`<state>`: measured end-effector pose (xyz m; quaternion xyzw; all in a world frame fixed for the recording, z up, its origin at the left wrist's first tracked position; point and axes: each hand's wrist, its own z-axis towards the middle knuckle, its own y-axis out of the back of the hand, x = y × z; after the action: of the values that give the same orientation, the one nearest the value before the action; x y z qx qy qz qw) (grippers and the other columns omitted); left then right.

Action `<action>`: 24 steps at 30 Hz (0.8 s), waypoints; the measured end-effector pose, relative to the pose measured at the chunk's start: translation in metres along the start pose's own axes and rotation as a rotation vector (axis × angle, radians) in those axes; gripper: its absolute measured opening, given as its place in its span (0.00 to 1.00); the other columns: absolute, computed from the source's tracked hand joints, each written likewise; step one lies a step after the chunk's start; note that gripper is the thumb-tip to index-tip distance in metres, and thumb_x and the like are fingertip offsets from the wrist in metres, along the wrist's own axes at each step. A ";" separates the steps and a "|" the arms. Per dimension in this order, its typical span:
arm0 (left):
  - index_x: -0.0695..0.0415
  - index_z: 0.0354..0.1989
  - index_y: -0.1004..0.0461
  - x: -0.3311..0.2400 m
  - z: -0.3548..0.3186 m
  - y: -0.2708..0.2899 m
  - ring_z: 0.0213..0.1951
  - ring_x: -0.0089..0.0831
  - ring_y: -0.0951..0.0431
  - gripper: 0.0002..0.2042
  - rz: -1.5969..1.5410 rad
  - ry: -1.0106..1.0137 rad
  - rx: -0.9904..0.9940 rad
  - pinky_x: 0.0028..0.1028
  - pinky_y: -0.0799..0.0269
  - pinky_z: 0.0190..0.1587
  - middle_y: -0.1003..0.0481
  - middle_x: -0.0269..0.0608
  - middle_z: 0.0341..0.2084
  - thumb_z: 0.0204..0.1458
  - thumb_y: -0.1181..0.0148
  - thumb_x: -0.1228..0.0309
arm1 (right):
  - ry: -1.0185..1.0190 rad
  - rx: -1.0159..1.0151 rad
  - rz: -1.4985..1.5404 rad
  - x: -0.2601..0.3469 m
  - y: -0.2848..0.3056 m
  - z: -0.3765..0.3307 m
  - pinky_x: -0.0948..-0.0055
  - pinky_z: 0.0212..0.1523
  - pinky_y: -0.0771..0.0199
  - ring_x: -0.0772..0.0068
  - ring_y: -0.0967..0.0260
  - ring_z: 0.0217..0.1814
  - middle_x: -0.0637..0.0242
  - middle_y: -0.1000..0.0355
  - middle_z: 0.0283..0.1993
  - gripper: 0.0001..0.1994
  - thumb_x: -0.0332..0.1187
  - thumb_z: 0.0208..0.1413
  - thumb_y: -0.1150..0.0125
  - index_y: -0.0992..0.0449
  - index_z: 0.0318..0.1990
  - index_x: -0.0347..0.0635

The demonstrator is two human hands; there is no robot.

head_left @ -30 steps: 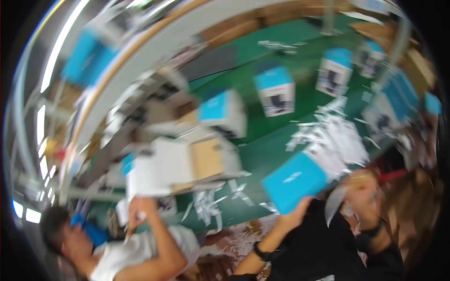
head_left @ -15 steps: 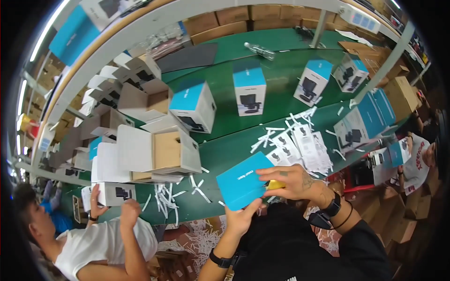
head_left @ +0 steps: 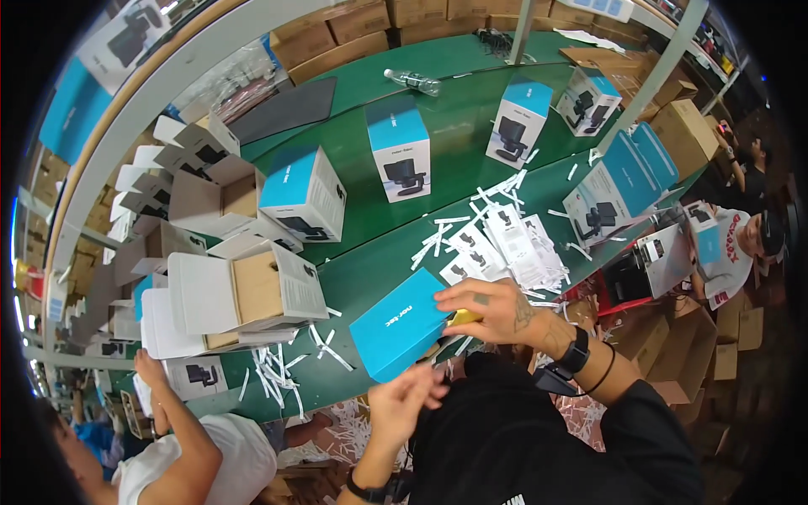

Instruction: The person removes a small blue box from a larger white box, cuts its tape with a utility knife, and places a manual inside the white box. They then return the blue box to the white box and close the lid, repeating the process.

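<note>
Head view: your right hand (head_left: 503, 311) pinches a yellow item (head_left: 462, 317), fingertips on the blue box (head_left: 396, 326) at the near edge of the worktop (head_left: 374, 263); your left hand (head_left: 404, 401) curls blurred fingers beside it, pinching or not I cannot tell.

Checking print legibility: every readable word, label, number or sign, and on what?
Wording not copied; placement only:
Blue box: white lettering, readable.
Upright blue-topped box: small dark lettering on front.
White leaflets: too small.
Co-worker's white shirt: red lettering, too small.
Black shirt: white lettering, cut off.
</note>
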<state>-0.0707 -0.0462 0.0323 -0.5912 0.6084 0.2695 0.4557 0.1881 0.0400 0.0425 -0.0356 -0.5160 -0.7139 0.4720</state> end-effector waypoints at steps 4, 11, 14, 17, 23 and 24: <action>0.67 0.54 0.26 0.022 -0.011 0.032 0.53 0.49 0.22 0.21 0.720 -0.651 -0.290 0.42 0.24 0.51 0.25 0.59 0.55 0.53 0.30 0.74 | -0.031 -0.088 0.009 0.005 -0.011 -0.014 0.75 0.31 0.19 0.71 0.20 0.36 0.69 0.23 0.56 0.21 0.39 0.48 0.24 0.20 0.50 0.47; 0.59 0.56 0.23 0.002 0.036 0.029 0.70 0.64 0.45 0.25 0.937 -0.959 -0.221 0.54 0.47 0.69 0.36 0.61 0.67 0.47 0.26 0.70 | -0.018 -0.165 0.016 0.004 -0.043 -0.046 0.75 0.31 0.19 0.68 0.19 0.37 0.65 0.22 0.54 0.22 0.34 0.43 0.20 0.20 0.47 0.44; 0.55 0.56 0.22 -0.002 0.039 0.033 0.71 0.66 0.47 0.25 1.115 -0.889 -0.096 0.55 0.48 0.70 0.37 0.59 0.67 0.47 0.27 0.71 | -0.016 -0.162 0.028 -0.001 -0.040 -0.050 0.76 0.30 0.19 0.70 0.20 0.34 0.66 0.23 0.56 0.22 0.34 0.44 0.22 0.20 0.49 0.46; 0.48 0.57 0.21 -0.004 0.040 0.034 0.71 0.67 0.46 0.25 1.117 -0.852 -0.077 0.55 0.46 0.69 0.36 0.55 0.67 0.47 0.26 0.72 | 0.018 -0.129 0.050 -0.010 -0.035 -0.050 0.76 0.29 0.20 0.71 0.21 0.32 0.69 0.25 0.61 0.23 0.34 0.45 0.24 0.20 0.52 0.49; 0.60 0.54 0.20 -0.005 0.045 0.051 0.72 0.65 0.47 0.20 1.135 -0.818 0.007 0.56 0.47 0.70 0.38 0.51 0.70 0.49 0.31 0.77 | 0.062 -0.053 0.069 -0.013 -0.027 -0.047 0.76 0.28 0.21 0.71 0.21 0.31 0.69 0.27 0.65 0.26 0.30 0.45 0.25 0.22 0.55 0.51; 0.61 0.54 0.20 -0.007 0.047 0.054 0.72 0.65 0.46 0.20 1.131 -0.800 0.010 0.56 0.47 0.70 0.38 0.50 0.71 0.49 0.32 0.78 | 0.058 -0.048 0.086 -0.014 -0.028 -0.045 0.76 0.27 0.21 0.71 0.22 0.30 0.69 0.27 0.65 0.26 0.29 0.45 0.26 0.22 0.56 0.52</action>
<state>-0.1129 0.0063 0.0061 -0.0363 0.6096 0.6602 0.4373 0.1955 0.0152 -0.0055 -0.0481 -0.4828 -0.7058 0.5161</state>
